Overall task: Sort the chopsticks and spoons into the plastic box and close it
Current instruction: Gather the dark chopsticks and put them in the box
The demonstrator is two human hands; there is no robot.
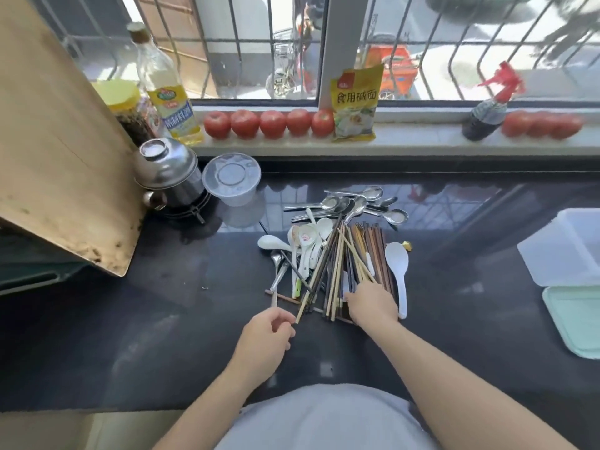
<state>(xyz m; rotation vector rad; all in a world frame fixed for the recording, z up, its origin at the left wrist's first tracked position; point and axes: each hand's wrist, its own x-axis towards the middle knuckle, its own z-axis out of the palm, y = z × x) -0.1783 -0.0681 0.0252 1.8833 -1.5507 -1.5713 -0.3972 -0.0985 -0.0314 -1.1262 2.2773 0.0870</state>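
The chopsticks (354, 264) and spoons (347, 206) lay in one tangled heap on the dark bench (162, 319), metal spoons at the far end, white ceramic spoons (306, 245) to the left and a large white rice paddle (398, 271) along the right edge. The left hand (264, 339) pinched the near end of a pale chopstick at the pile's left edge, its grip closed on that stick, while the right hand (373, 303) lay on the near ends of the dark chopsticks; whether its fingers curled round any could not be told. The main risk was that drawing one stick out of such a crossed pile would drag its neighbours along, so that chopsticks rolled toward the bench's near edge or a ceramic spoon was knocked and chipped. A second risk was the reach: the plastic box (565, 254) sat well apart at the far right, partly out of frame, so loose sticks carried across could slip from a light pinch. The box looked translucent, and nothing could be made out inside it; its pale green lid (578, 319) lay just beside it, nearer the person, so it was not yet closed. A round clear tub (232, 180) stood near a steel pot (168, 173) at the left, its contents unclear.
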